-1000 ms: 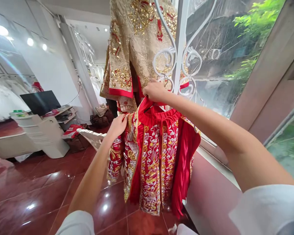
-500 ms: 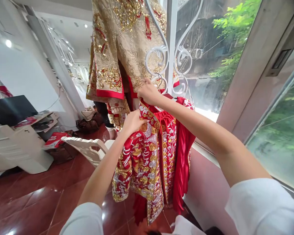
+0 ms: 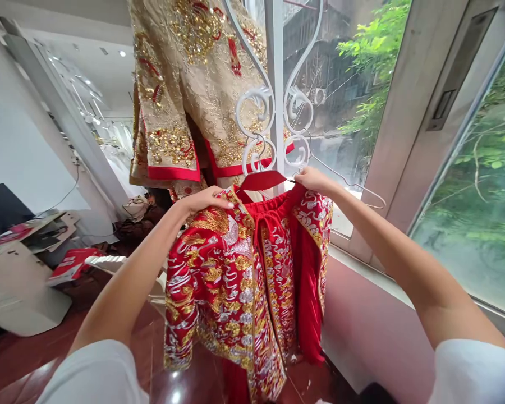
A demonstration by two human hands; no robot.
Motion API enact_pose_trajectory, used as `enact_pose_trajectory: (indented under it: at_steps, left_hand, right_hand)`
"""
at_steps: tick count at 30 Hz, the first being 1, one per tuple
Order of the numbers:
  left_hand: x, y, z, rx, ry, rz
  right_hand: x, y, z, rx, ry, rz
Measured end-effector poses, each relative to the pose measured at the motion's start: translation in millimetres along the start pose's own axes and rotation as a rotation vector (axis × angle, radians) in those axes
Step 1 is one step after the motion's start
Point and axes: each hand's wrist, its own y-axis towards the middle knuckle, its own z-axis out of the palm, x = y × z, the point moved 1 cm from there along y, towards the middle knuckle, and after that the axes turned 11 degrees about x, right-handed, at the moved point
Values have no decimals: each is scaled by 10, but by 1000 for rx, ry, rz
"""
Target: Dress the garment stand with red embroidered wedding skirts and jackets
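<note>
While the left hand [image 3: 208, 200] has its grip closed on one shoulder of the embroidered red jacket [image 3: 225, 275], the right hand [image 3: 315, 180] pinches the other shoulder beside the end of the red hanger [image 3: 263, 180]. The jacket hangs open around a gathered red skirt [image 3: 280, 264]. The hanger hooks onto white scrolled ironwork [image 3: 276, 84]; behind it are a gold garment [image 3: 219, 123] and a window [image 3: 349, 157], with green leaves [image 3: 374, 50] outside.

The left sleeve [image 3: 95, 376] and right sleeve [image 3: 473, 370] are short and white. The left hand [image 3: 208, 201] and right hand [image 3: 314, 180] are bare.
</note>
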Motion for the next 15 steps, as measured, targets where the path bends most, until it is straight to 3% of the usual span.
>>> enact_pose_trajectory:
  at_steps: [3,6,11,15]
  left_hand:
    - [-86,144,-1,-42,-87,-59]
    - [-245,278,-17,11,7,-18]
    - [-513,353,-61,-61,170,37]
    - [-594,359,-13,-135,329,81]
  right_hand:
    - [76,-17,-51,23,201,106]
    - [171,7,-11,206,376,106]
    - [181,68,132,572,580,16]
    - [150,117,181,706,591,32]
